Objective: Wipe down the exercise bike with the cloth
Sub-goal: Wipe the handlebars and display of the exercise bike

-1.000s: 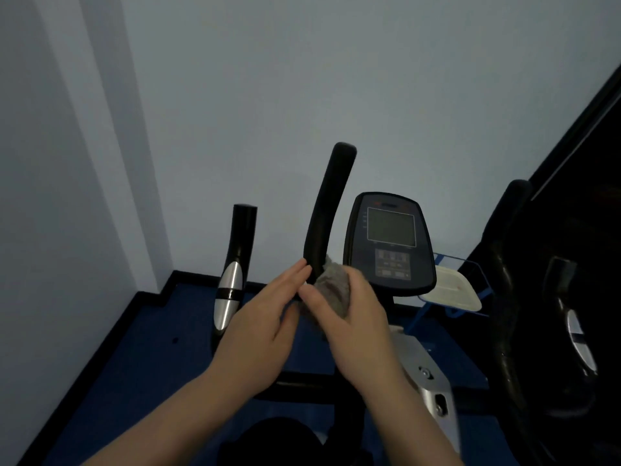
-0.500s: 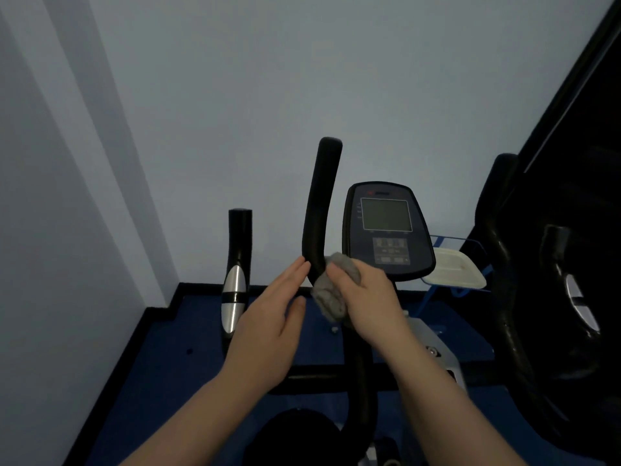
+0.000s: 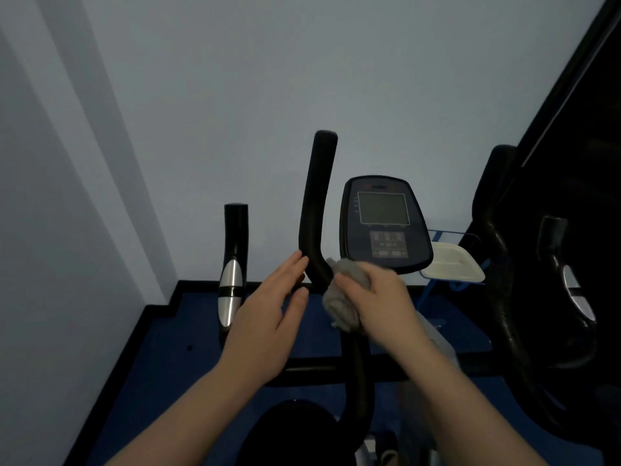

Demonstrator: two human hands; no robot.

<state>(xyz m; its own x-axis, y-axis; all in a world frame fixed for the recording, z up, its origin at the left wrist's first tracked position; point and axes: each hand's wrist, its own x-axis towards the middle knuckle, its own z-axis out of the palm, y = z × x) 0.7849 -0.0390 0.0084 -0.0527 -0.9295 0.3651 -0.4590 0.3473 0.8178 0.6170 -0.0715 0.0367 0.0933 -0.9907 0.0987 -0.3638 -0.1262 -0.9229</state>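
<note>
Against the upright handlebar (image 3: 314, 210), cloth (image 3: 342, 299) bunched in right hand (image 3: 379, 304), left hand (image 3: 268, 317) flat-fingered

Handlebar (image 3: 316, 210) matte black. Cloth (image 3: 342, 297) plain grey, no pattern. Console (image 3: 384, 227) dark navy-black, dull grey screen. Left grip post (image 3: 233, 260) black with a silver panel crossed by a black band. Floor (image 3: 161, 358) deep blue, black edging. Walls (image 3: 235, 79) pale grey-blue. Far-right tray (image 3: 453, 267) cream.

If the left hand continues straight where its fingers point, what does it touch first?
Most likely the black handlebar: the left hand has fingertips already at its lower bend, though depth is hard to judge.
</note>
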